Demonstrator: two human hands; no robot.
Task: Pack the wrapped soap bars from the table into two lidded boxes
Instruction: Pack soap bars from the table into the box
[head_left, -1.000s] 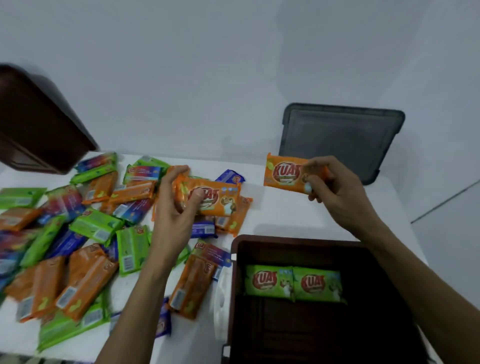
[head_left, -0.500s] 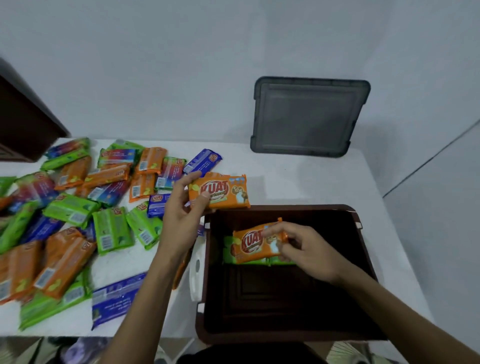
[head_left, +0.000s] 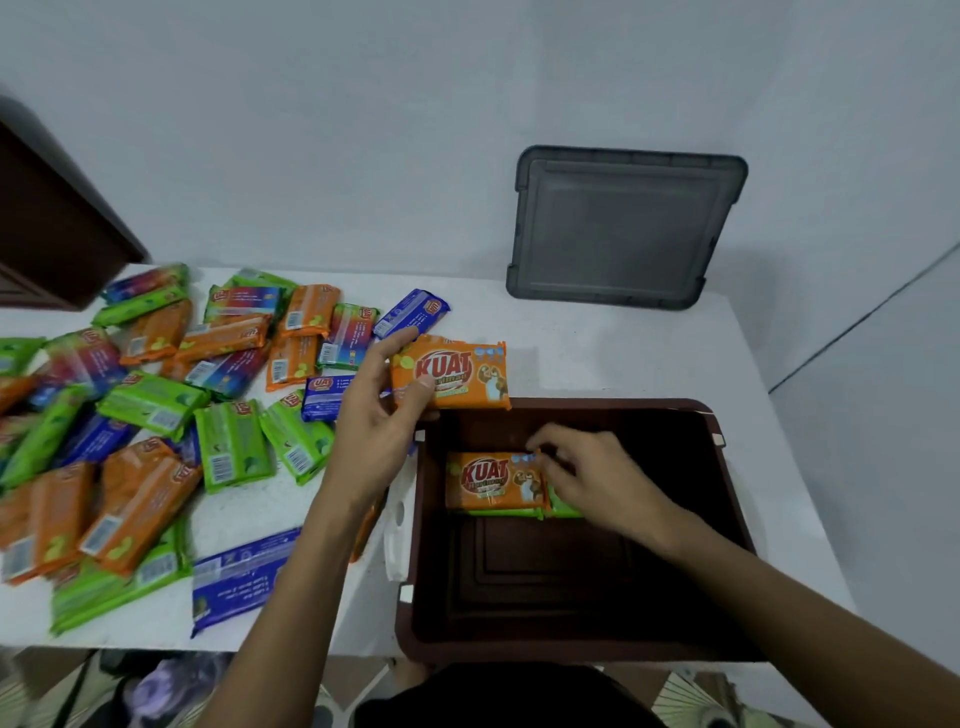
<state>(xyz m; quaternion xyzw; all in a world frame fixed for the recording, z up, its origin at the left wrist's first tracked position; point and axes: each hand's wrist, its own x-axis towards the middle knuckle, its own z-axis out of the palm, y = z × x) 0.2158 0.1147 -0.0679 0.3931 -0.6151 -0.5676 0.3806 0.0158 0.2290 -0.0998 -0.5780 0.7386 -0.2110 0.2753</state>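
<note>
A dark brown open box (head_left: 571, 652) stands at the table's near right. Inside, at its far wall, an orange wrapped soap bar (head_left: 488, 480) lies flat on top of green bars (head_left: 563, 508). My right hand (head_left: 592, 483) is down in the box, its curled fingers holding that orange bar by its right edge. My left hand (head_left: 374, 431) grips a second orange soap bar (head_left: 457, 371) by its left end, just above the box's far left rim. A loose pile of orange, green and blue soap bars (head_left: 156, 405) covers the left of the table.
A grey lid (head_left: 623, 228) leans against the wall behind the box. A second dark brown box (head_left: 52, 223) stands tilted at the far left. The white table (head_left: 597, 353) ends close to my body, and a white latch (head_left: 397, 540) hangs on the box's left side.
My right hand carried its orange bar down into the box and laid it on the green bars. My left hand brought its orange bar over to the box's far left rim.
</note>
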